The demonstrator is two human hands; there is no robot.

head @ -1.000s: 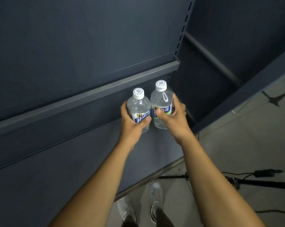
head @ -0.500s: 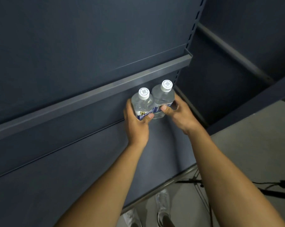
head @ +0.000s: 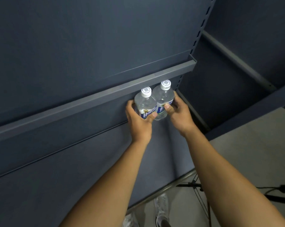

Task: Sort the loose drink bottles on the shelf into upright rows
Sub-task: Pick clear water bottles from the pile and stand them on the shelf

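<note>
Left hand: your left hand (head: 139,123) is wrapped around the left bottle (head: 145,104), fingers curled round its far side and the thumb (head: 152,115) pressed across the blue label.
Right hand: your right hand (head: 179,114) grips the right bottle (head: 164,99), thumb over its label at the front and fingers reaching round the outer side.
Bottles: both are clear with white caps and blue labels; they stand upright, side by side and touching each other.
Where they are: you hold the pair just under the grey front lip of the upper shelf (head: 105,94), near its right end, above the lower shelf (head: 73,177). You cannot tell whether their bases rest on that lower surface, as your hands cover them.
Caps: the left cap (head: 146,91) sits a little lower in the view than the right cap (head: 165,84); each has a printed square code on top.
Shelving: dark blue panels, with a slotted upright post (head: 202,28) just beside the right bottle.
Floor: pale, to the right and below, with a black stand and cable (head: 269,190).
Your feet: white shoes (head: 161,208) show at the bottom edge, between your forearms.
</note>
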